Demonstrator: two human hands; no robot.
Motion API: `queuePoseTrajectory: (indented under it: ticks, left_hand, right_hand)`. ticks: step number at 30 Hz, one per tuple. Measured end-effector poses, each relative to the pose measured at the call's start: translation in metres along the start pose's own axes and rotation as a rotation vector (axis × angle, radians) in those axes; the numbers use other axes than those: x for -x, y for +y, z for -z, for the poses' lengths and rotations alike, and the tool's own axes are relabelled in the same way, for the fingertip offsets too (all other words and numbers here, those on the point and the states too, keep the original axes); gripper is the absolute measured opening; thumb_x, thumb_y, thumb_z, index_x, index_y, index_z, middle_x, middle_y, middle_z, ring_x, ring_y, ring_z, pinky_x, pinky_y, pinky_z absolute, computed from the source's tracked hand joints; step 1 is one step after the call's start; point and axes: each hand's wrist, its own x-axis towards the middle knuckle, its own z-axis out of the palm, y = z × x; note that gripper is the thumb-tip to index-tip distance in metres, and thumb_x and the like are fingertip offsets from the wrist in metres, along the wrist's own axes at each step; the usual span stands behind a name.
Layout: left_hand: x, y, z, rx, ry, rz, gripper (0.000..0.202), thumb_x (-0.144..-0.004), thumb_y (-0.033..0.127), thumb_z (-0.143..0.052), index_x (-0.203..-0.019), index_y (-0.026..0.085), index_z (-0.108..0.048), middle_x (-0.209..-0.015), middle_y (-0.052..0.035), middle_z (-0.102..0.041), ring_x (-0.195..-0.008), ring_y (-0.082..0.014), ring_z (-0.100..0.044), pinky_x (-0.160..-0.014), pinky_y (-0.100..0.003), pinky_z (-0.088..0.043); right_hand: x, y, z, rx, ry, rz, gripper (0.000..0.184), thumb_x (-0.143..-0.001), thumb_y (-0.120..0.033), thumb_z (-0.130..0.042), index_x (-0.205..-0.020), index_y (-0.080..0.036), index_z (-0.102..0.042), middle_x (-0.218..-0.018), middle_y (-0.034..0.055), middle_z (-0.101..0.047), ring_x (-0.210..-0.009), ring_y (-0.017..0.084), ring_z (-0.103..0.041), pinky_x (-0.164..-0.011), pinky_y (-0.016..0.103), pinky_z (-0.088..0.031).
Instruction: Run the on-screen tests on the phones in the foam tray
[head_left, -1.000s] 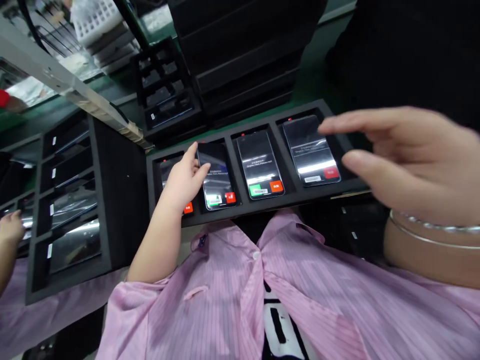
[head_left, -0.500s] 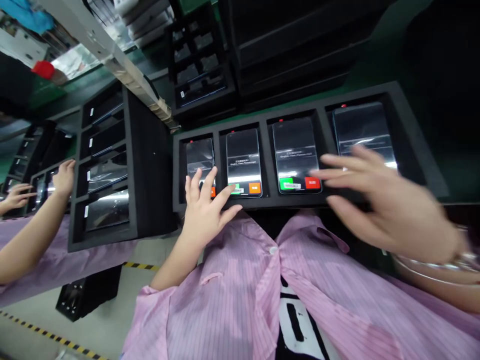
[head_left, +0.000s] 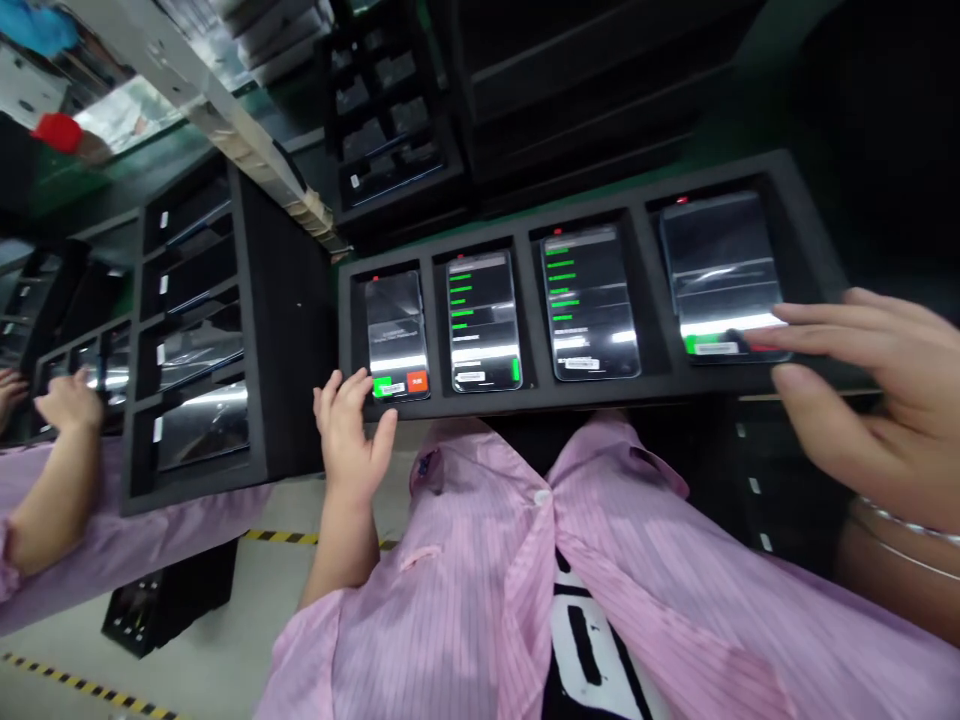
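Observation:
A black foam tray [head_left: 525, 395] lies across my lap with several phones in its slots. My left hand [head_left: 349, 435] is open at the tray's front left corner, fingertips by the first phone [head_left: 396, 335], which shows a green and an orange button. The second phone [head_left: 482, 320] and third phone [head_left: 590, 300] show green lists. My right hand [head_left: 877, 390] is open with fingers stretched out, the fingertips touching the bottom of the fourth phone [head_left: 716, 275] near its green and red buttons. Neither hand holds anything.
A second black tray [head_left: 285, 330] of phones stands to the left, where another person's hand [head_left: 71, 400] and pink sleeve work. More black trays [head_left: 390, 130] are stacked behind on the green bench. A metal rail [head_left: 217, 120] slants across the upper left.
My left hand drew back from the second phone to the tray's front left corner. My right hand shifted right, from the third phone to the fourth. The middle two screens changed to green lists.

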Motion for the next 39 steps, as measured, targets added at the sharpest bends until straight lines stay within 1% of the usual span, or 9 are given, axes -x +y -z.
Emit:
queuePoseTrajectory:
  ticks: [4, 10, 15, 19, 22, 25, 28, 32, 39]
  left_hand:
    - [0.0, -0.007, -0.009, 0.121, 0.103, -0.062, 0.067, -0.096, 0.032, -0.068, -0.155, 0.027, -0.036, -0.146, -0.0155, -0.061, -0.151, -0.0301, -0.045, -0.129, -0.06, -0.027]
    - [-0.008, -0.002, 0.0, -0.006, 0.018, -0.05, 0.031, -0.099, 0.037, -0.063, -0.126, 0.024, -0.067, -0.138, -0.0132, -0.067, -0.147, -0.0352, -0.048, -0.127, -0.06, -0.029]
    - [-0.02, 0.032, 0.012, -0.025, 0.059, -0.047, 0.054, -0.094, 0.044, -0.068, -0.144, 0.027, -0.055, -0.153, -0.0133, -0.055, -0.153, -0.0366, -0.039, -0.129, -0.062, -0.022]
    - [-0.04, 0.064, 0.009, -0.027, -0.108, -0.121, 0.049, -0.095, 0.054, -0.065, -0.137, 0.029, -0.062, -0.159, -0.0119, -0.049, -0.153, -0.0384, -0.037, -0.129, -0.063, -0.016]
    - [-0.053, 0.076, -0.007, -0.046, -0.193, -0.146, 0.052, -0.095, 0.062, -0.063, -0.135, 0.029, -0.066, -0.16, -0.0122, -0.048, -0.154, -0.0404, -0.033, -0.129, -0.065, -0.014]
    - [-0.057, 0.08, -0.022, -0.072, -0.186, -0.118, 0.055, -0.094, 0.064, -0.064, -0.135, 0.027, -0.066, -0.161, -0.0127, -0.047, -0.157, -0.0423, -0.027, -0.129, -0.067, -0.013]
    - [-0.057, 0.08, -0.027, -0.112, -0.177, -0.099, 0.059, -0.093, 0.064, -0.065, -0.139, 0.027, -0.063, -0.163, -0.0132, -0.045, -0.158, -0.0438, -0.024, -0.129, -0.069, -0.011]
    - [-0.059, 0.08, -0.029, -0.115, -0.191, -0.104, 0.064, -0.093, 0.063, -0.065, -0.145, 0.027, -0.058, -0.165, -0.0144, -0.043, -0.158, -0.0461, -0.023, -0.128, -0.072, -0.013]
    - [-0.067, 0.074, -0.021, -0.033, -0.203, -0.127, 0.061, -0.094, 0.063, -0.064, -0.142, 0.026, -0.058, -0.165, -0.0161, -0.042, -0.159, -0.0476, -0.022, -0.126, -0.075, -0.011]
  right_hand:
    - [-0.005, -0.006, 0.004, -0.157, 0.058, 0.118, 0.033, -0.094, -0.022, -0.061, -0.125, -0.033, -0.066, -0.108, 0.0071, -0.076, -0.111, 0.03, -0.073, -0.113, 0.057, -0.054]
    - [0.001, 0.003, -0.008, -0.019, -0.105, 0.19, 0.029, -0.099, -0.022, -0.054, -0.127, -0.023, -0.065, -0.121, 0.0167, -0.072, -0.123, 0.035, -0.067, -0.121, 0.063, -0.043]
    - [-0.01, -0.014, -0.001, -0.095, -0.032, 0.178, 0.03, -0.098, -0.028, -0.059, -0.127, -0.026, -0.062, -0.117, 0.0146, -0.072, -0.129, 0.036, -0.063, -0.125, 0.062, -0.037]
    - [-0.024, -0.031, -0.008, -0.124, -0.116, 0.257, 0.028, -0.099, -0.038, -0.058, -0.123, -0.025, -0.059, -0.109, 0.013, -0.071, -0.12, 0.038, -0.066, -0.122, 0.069, -0.035]
    - [-0.022, -0.038, -0.032, -0.189, -0.189, 0.282, 0.034, -0.1, -0.039, -0.059, -0.131, -0.024, -0.056, -0.124, 0.0141, -0.069, -0.129, 0.039, -0.061, -0.123, 0.071, -0.032]
    - [-0.015, -0.043, -0.054, -0.168, -0.182, 0.27, 0.045, -0.1, -0.039, -0.061, -0.141, -0.024, -0.051, -0.145, 0.0149, -0.059, -0.146, 0.04, -0.046, -0.123, 0.071, -0.033]
    - [-0.009, -0.046, -0.063, -0.098, -0.174, 0.289, 0.053, -0.099, -0.041, -0.064, -0.148, -0.027, -0.048, -0.151, 0.0115, -0.055, -0.149, 0.039, -0.043, -0.123, 0.07, -0.034]
    - [-0.011, -0.049, -0.064, -0.047, -0.208, 0.294, 0.059, -0.101, -0.051, -0.062, -0.154, -0.029, -0.045, -0.155, 0.0081, -0.052, -0.149, 0.038, -0.043, -0.124, 0.069, -0.034]
    - [-0.019, -0.043, -0.054, -0.062, -0.301, 0.321, 0.067, -0.104, -0.06, -0.053, -0.156, -0.02, -0.041, -0.152, 0.0125, -0.055, -0.152, 0.036, -0.039, -0.128, 0.068, -0.025]
